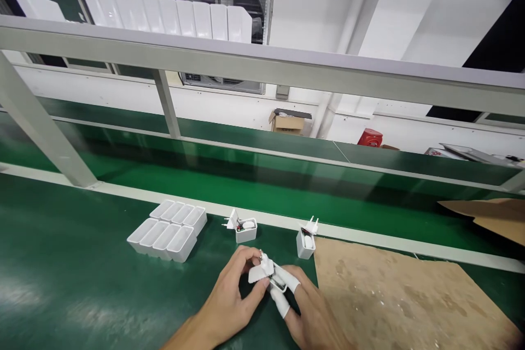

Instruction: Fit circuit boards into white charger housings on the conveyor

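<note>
Together, left hand (232, 298) and right hand (307, 311) pinching 1 white plug part (264, 270), empty casings (168, 229) nearby

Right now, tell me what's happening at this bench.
A person holds a small white plug part over the green bench with both hands: the left hand pinches it from one side, and the right hand, with white cots on its fingers, grips from the other. Two white housings with plug pieces stand just beyond. A block of empty white housings sits further left, and cardboard lies to the right.
</note>
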The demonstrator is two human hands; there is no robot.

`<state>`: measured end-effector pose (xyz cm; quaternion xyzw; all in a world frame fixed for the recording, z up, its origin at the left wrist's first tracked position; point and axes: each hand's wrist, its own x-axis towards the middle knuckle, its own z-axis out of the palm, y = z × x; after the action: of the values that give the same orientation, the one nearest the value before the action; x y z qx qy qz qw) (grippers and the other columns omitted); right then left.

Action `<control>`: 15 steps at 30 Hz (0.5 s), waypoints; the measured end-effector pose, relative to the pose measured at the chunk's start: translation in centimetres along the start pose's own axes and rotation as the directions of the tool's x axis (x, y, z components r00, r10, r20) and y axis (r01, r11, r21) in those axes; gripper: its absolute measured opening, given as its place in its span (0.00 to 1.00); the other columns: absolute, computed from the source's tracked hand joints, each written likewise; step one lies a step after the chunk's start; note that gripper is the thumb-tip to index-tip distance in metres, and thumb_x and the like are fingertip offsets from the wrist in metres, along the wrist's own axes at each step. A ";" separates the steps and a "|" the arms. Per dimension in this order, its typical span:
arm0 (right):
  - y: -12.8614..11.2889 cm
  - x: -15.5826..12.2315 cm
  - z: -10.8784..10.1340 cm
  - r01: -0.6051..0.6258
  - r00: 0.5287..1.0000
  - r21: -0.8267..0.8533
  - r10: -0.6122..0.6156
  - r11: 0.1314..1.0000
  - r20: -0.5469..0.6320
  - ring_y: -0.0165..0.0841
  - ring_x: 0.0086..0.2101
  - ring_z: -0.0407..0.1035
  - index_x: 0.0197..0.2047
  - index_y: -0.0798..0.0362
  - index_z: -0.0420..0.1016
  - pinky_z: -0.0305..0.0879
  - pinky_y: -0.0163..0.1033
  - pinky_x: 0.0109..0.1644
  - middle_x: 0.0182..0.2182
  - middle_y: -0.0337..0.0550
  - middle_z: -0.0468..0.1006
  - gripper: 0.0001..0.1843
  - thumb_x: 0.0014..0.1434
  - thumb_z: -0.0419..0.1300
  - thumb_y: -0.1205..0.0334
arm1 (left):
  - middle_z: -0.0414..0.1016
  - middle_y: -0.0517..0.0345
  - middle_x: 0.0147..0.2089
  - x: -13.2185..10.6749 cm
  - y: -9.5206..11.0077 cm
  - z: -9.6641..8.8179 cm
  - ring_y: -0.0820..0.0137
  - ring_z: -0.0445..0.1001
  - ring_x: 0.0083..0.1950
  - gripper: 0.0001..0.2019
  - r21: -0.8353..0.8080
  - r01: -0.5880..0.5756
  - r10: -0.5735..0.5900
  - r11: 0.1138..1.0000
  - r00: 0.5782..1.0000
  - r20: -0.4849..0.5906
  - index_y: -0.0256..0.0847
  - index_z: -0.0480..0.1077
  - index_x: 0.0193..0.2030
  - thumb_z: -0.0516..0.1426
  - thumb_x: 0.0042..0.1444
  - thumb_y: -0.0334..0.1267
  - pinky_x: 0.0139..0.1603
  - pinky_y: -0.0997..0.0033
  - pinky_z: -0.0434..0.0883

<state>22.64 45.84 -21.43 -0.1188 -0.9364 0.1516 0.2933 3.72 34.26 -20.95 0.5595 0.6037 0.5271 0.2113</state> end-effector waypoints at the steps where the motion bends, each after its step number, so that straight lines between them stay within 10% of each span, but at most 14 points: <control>1: 0.1 0.0 0.0 0.022 1.000 -0.023 -0.023 0.999 -0.007 0.42 0.45 0.83 0.65 0.51 0.62 0.86 0.46 0.46 0.53 0.54 0.80 0.27 0.64 0.48 0.74 | 0.68 0.57 0.51 0.1 0.1 -0.1 0.67 0.72 0.50 0.08 0.022 0.009 -0.010 1.000 1.000 0.012 0.50 0.65 0.56 0.55 0.74 0.42 0.54 0.63 0.75; 5: 0.3 -0.1 0.0 0.037 0.999 0.004 -0.037 0.999 0.012 0.42 0.48 0.82 0.61 0.50 0.68 0.85 0.45 0.50 0.54 0.54 0.80 0.28 0.60 0.47 0.77 | 0.71 0.56 0.52 -0.1 0.1 -0.3 0.64 0.73 0.52 0.09 0.096 0.041 -0.045 0.995 0.998 0.047 0.50 0.66 0.57 0.54 0.74 0.44 0.56 0.59 0.73; 8: 0.6 -0.3 0.7 -0.180 0.983 0.247 0.182 0.952 0.017 0.40 0.48 0.81 0.61 0.45 0.71 0.84 0.46 0.52 0.55 0.50 0.80 0.24 0.65 0.51 0.70 | 0.71 0.56 0.59 -0.5 -0.2 -0.1 0.58 0.74 0.60 0.34 0.065 0.100 -0.104 0.993 0.993 0.064 0.57 0.56 0.70 0.67 0.62 0.43 0.66 0.50 0.73; 11: 0.7 -0.5 2.0 -0.452 0.842 0.721 0.517 0.525 0.151 0.44 0.50 0.80 0.61 0.48 0.76 0.82 0.50 0.56 0.54 0.52 0.82 0.20 0.70 0.60 0.51 | 0.67 0.55 0.66 -0.9 -0.2 0.5 0.54 0.72 0.66 0.57 0.082 0.024 -0.030 0.996 0.996 0.081 0.67 0.40 0.78 0.73 0.53 0.35 0.71 0.43 0.71; 15: -0.6 -0.2 2.8 -0.420 0.707 0.897 0.571 -0.136 0.418 0.47 0.48 0.81 0.58 0.52 0.79 0.79 0.52 0.55 0.49 0.52 0.85 0.29 0.62 0.70 0.41 | 0.71 0.51 0.64 -1.1 0.4 1.4 0.56 0.73 0.65 0.49 0.137 -0.233 0.244 0.963 0.968 -0.066 0.61 0.42 0.79 0.65 0.60 0.31 0.68 0.46 0.75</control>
<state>21.12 44.63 -23.53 -0.2495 -0.4522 0.8139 0.2661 5.39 33.73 -21.42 0.6183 0.5727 0.5315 0.0850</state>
